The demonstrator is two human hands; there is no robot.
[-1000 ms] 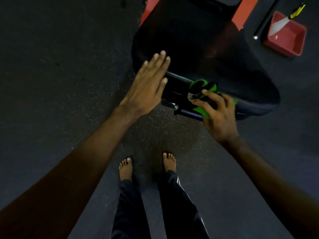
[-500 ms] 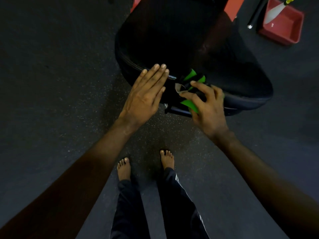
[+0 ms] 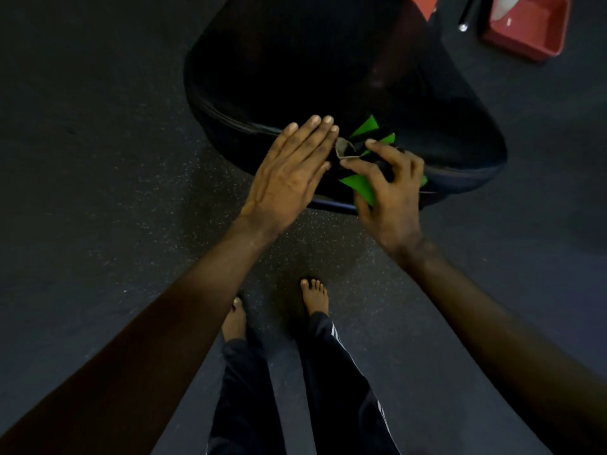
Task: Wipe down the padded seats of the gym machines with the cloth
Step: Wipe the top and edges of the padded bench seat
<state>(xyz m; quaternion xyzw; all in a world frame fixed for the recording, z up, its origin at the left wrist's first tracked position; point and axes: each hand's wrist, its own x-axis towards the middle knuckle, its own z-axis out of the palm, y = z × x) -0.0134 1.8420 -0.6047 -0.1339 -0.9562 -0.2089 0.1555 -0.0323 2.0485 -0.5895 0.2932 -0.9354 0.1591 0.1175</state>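
Nearest my view, two bare feet (image 3: 315, 295) and dark striped trousers (image 3: 331, 372) stand on a speckled dark floor (image 3: 98, 192). Above them, I see both arms reaching forward to the front edge of a black padded seat (image 3: 295, 77). The left hand (image 3: 289, 175) is spread flat, fingers straight and together, over the seat's front rim; I cannot tell whether it presses the padding. Just beside it, the right hand (image 3: 391, 198) curls its fingers and thumb around a bunched green-and-black cloth (image 3: 359, 187), holding it against the seat's front edge. The two hands nearly touch. Beyond the seat, at the far right, a red tray (image 3: 525, 31) sits on the floor beside a dark bar (image 3: 468, 13) and a piece of orange frame (image 3: 423, 3).
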